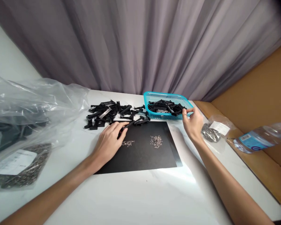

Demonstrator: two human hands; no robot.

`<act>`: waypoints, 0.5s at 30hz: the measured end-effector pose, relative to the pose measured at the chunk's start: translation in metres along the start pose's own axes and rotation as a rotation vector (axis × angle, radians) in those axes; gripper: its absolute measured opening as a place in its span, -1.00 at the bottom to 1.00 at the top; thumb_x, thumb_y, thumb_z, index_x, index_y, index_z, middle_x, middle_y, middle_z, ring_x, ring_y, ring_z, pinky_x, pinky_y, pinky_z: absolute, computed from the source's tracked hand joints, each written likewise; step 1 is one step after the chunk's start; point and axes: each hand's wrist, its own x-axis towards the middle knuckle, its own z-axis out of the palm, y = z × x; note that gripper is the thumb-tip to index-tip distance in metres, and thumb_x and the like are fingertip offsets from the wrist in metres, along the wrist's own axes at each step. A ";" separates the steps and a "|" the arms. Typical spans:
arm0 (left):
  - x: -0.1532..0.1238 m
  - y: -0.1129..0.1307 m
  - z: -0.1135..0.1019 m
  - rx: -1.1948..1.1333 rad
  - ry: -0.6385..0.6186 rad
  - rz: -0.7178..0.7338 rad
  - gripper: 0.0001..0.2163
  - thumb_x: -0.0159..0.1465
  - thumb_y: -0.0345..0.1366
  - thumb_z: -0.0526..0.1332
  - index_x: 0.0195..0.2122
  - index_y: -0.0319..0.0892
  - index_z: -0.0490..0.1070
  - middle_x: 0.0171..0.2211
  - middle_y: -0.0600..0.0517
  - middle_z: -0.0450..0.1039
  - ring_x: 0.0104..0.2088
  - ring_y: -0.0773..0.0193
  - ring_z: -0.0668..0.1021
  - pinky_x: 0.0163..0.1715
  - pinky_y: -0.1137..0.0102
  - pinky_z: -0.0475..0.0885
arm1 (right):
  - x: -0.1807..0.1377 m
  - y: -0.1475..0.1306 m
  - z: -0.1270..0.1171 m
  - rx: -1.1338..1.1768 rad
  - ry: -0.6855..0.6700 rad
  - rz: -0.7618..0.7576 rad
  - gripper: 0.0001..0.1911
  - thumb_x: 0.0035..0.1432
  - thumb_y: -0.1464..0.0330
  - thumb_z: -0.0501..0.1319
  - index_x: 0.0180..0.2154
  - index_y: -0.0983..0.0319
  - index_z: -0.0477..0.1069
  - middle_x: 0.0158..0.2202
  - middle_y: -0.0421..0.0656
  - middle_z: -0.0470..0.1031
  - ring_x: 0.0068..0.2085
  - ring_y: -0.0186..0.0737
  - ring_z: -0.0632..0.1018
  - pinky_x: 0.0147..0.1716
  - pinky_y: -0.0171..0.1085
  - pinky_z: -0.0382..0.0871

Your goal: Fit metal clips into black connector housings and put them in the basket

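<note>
My left hand (111,137) is over the left part of a black mat (145,159), its thumb and fingers closed on a slim black plastic part (131,123). At the near right corner of a blue basket (162,116), my right hand (194,123) pinches a black plastic part (178,109) above the others inside. Two small piles of tiny metal screws lie on the mat: the left pile (128,143) is partly hidden by my left hand, and the right pile (156,141) shows fully. Behind the mat spreads a heap of black plastic parts (100,114).
A large clear plastic bag (37,97) and a labelled bag of small metal pieces (37,165) take up the left side. To the right lie a smaller bag of metal pieces (210,132) and a plastic bottle (259,137). A grey curtain (121,47) hangs behind the table.
</note>
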 end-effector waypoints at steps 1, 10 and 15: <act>0.000 0.000 0.000 -0.006 0.002 0.002 -0.72 0.48 -0.22 0.04 0.10 -0.12 0.45 0.00 -0.08 0.57 -0.04 0.01 0.60 0.04 0.15 0.45 | -0.001 0.001 0.001 -0.021 -0.003 0.003 -0.80 0.28 0.19 0.17 -0.33 0.18 0.35 -0.44 -0.17 0.41 -0.40 -0.14 0.39 -0.35 -0.20 0.16; 0.002 0.001 0.002 -0.030 0.003 -0.030 -0.74 0.45 -0.22 0.08 0.05 -0.13 0.45 0.01 -0.07 0.59 -0.04 0.00 0.61 0.04 0.14 0.47 | 0.003 0.001 0.008 -0.060 0.013 -0.079 -0.89 0.28 0.31 0.14 -0.18 0.18 0.36 -0.15 -0.07 0.52 -0.18 -0.07 0.49 -0.27 -0.19 0.24; 0.004 0.002 0.002 -0.040 -0.007 -0.050 -0.75 0.44 -0.21 0.10 0.05 -0.13 0.44 0.00 -0.07 0.60 -0.08 0.01 0.62 0.03 0.13 0.48 | 0.000 0.002 0.007 -0.013 -0.055 -0.236 -0.80 0.41 0.24 0.10 -0.20 0.16 0.43 -0.20 -0.11 0.56 -0.21 -0.10 0.51 -0.25 -0.18 0.27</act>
